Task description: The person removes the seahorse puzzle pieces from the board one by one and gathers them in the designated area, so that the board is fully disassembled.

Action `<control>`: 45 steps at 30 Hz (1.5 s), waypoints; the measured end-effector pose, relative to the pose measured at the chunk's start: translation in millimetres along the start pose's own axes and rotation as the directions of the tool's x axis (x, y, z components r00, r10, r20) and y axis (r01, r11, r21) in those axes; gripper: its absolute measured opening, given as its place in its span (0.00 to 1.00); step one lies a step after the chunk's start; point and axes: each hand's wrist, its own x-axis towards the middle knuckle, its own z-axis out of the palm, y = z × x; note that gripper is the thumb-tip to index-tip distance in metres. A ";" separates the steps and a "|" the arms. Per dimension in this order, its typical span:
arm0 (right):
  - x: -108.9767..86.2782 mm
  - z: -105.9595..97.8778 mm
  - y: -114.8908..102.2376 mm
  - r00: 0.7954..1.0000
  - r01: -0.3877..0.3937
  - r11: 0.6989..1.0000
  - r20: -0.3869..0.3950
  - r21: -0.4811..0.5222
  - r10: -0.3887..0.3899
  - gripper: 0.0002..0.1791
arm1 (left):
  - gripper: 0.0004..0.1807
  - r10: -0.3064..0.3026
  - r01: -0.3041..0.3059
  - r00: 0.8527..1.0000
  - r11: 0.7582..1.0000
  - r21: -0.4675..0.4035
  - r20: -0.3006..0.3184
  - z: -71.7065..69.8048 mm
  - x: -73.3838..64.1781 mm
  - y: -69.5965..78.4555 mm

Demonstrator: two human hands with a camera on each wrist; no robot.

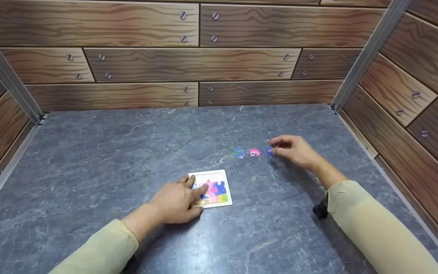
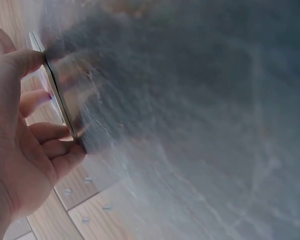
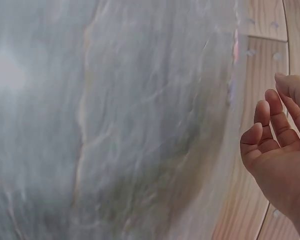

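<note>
A white-framed jigsaw puzzle board (image 1: 228, 196) lies on the table, its lower part filled with pink, blue and yellow pieces. My left hand (image 1: 177, 199) holds it, thumb at the near edge and index finger on the pieces. In the left wrist view, the other fingers bend at the far end of the board's edge (image 2: 60, 97). Three loose jigsaw pieces lie in a row: a blue-green piece (image 1: 238, 152), a pink piece with an eye (image 1: 254, 152) and a blue piece (image 1: 268, 151). Beside the blue piece, my right hand (image 1: 294, 151) has its thumb and index finger apart.
The grey marbled tabletop (image 1: 127, 140) is bounded by a wood-patterned back wall (image 1: 146, 64) and similar side walls. Metal posts (image 1: 371, 53) stand at the back corners. A dark device (image 1: 320, 209) shows under the right sleeve.
</note>
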 end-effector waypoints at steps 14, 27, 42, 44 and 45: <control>-4.3 30.2 -46.9 0.988 0.132 0.991 0.080 -0.034 -0.129 0.14 | 0.33 -0.027 0.027 1.000 0.999 -0.041 -0.005 -5.0 -4.1 -1.4; -0.6 65.1 -72.5 0.959 0.239 0.971 0.160 -0.022 -0.233 0.12 | 0.32 0.076 -0.078 0.993 0.997 0.018 0.088 -14.0 -24.0 -4.6; 7.0 107.6 -89.3 0.929 0.275 0.961 0.265 -0.021 -0.259 0.15 | 0.33 0.102 -0.106 0.985 0.994 0.021 0.138 -13.2 -26.9 -13.1; 8.3 113.0 -91.7 0.920 0.282 0.959 0.289 -0.025 -0.263 0.15 | 0.32 0.103 -0.107 0.986 0.994 0.024 0.130 -12.9 -26.5 -13.1; 8.8 115.6 -93.1 0.915 0.286 0.958 0.303 -0.025 -0.265 0.14 | 0.32 0.103 -0.107 0.987 0.994 0.023 0.127 -12.6 -26.3 -13.2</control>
